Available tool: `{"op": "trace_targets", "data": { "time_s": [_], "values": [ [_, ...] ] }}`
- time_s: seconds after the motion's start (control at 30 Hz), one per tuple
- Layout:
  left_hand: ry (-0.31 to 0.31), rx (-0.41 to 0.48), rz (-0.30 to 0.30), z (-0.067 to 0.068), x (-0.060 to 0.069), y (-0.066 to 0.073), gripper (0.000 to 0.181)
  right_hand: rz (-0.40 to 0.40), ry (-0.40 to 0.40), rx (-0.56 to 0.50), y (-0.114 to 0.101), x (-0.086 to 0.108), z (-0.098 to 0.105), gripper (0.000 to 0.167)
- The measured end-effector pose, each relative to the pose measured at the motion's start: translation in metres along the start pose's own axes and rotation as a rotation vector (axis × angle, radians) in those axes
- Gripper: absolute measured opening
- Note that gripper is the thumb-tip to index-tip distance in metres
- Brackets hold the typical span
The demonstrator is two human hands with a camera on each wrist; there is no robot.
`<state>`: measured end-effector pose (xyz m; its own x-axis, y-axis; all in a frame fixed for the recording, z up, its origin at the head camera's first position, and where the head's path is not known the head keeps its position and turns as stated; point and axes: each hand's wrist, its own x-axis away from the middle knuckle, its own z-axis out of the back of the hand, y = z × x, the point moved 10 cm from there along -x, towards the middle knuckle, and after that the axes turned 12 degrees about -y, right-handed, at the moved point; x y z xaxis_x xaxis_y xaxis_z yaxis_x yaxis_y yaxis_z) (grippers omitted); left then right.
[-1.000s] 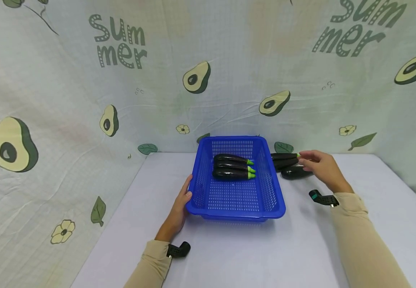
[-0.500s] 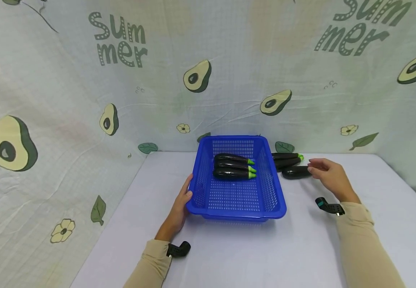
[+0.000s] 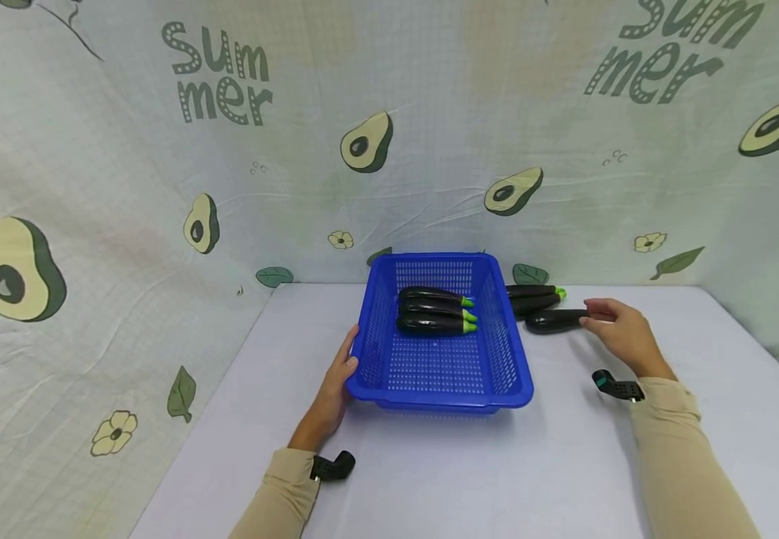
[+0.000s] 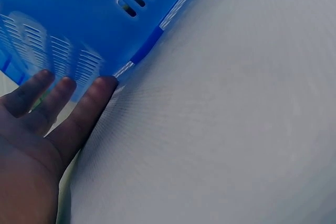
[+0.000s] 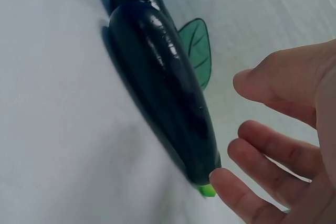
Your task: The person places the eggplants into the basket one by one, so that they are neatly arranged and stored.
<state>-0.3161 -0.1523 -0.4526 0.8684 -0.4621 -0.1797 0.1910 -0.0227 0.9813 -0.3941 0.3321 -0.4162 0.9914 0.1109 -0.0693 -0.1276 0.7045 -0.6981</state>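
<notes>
The blue basket (image 3: pixel 436 374) holds three dark eggplants (image 3: pixel 432 324) with green stem ends, lying side by side. At the basket's left side rests my left hand (image 3: pixel 330 393); in the left wrist view its straight fingers (image 4: pixel 86 103) touch the perforated wall. To the right of the basket lies a dark eggplant (image 3: pixel 554 322), also large in the right wrist view (image 5: pixel 163 93). My right hand (image 3: pixel 621 337) is at its stem end, fingers apart and loosely bent, one fingertip against or very near the green stem; it does not grip the eggplant.
Two more eggplants (image 3: pixel 533 303) lie behind that one, close to the basket's right wall. The white table (image 3: pixel 429 479) ends at a hanging cloth (image 3: pixel 429 209) printed with avocados, leaves and lettering, which also runs along the left and right.
My right hand has moved right and slightly down, from the rear eggplants' stem ends to the front eggplant's stem end. My left hand and the basket have stayed in place.
</notes>
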Motion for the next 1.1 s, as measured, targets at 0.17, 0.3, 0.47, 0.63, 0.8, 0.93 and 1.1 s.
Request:
{"op": "trace_targets", "data": {
  "time_s": [0.17, 0.3, 0.47, 0.63, 0.8, 0.93, 1.1],
  "values": [
    [0.003, 0.001, 0.005, 0.000, 0.000, -0.001, 0.058, -0.007, 0.001, 0.027, 0.002, -0.002, -0.003, 0.053],
    [0.006, 0.006, 0.007, 0.000, 0.000, -0.001, 0.058, -0.011, -0.007, 0.067, 0.003, -0.005, -0.005, 0.055],
    [-0.002, 0.020, 0.000, -0.001, -0.003, -0.002, 0.060, 0.002, -0.017, 0.097, 0.002, -0.007, -0.005, 0.059],
    [0.000, 0.037, 0.001, 0.001, 0.000, -0.004, 0.059, 0.042, -0.021, 0.116, -0.001, -0.010, -0.010, 0.062],
    [0.006, 0.018, 0.007, 0.002, 0.000, -0.006, 0.057, 0.070, -0.027, 0.148, -0.005, -0.012, -0.008, 0.063],
    [0.008, 0.009, 0.009, 0.001, 0.001, -0.006, 0.057, 0.044, -0.109, 0.166, -0.004, -0.018, -0.012, 0.068],
    [0.006, 0.005, 0.003, 0.000, 0.001, -0.003, 0.058, 0.009, -0.207, 0.181, 0.000, -0.024, -0.015, 0.077]
  ]
}}
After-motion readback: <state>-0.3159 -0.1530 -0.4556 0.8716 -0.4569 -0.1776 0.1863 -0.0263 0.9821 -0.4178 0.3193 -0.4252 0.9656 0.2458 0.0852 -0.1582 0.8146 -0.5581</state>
